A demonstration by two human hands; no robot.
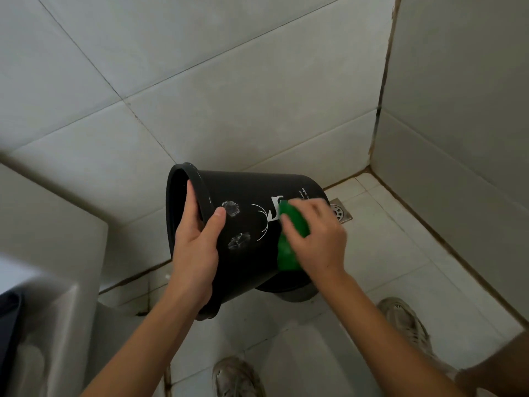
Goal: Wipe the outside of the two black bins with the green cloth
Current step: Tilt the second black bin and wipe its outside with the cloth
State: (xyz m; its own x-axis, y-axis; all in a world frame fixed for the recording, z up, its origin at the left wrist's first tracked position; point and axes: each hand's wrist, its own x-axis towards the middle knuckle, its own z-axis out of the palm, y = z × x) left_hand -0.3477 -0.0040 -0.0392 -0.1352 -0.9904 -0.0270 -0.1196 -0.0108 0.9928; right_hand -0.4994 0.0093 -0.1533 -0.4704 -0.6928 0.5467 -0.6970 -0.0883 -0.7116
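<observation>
A black bin (246, 224) is held tipped on its side above the tiled floor (400, 267), its open mouth turned left; what is inside cannot be seen. The left hand (197, 250) grips the rim, fingers inside and thumb on the outer wall. The right hand (317, 239) presses a bunched green cloth (292, 239) against the bin's side, beside a white printed design and two pale smudges. A second dark bin (294, 290) shows partly beneath it.

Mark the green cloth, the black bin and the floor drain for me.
green cloth (294, 224), head view, on its upper fold.
black bin (252, 190), head view, on its outer side wall.
floor drain (342, 214), head view, on its metal grate.
</observation>
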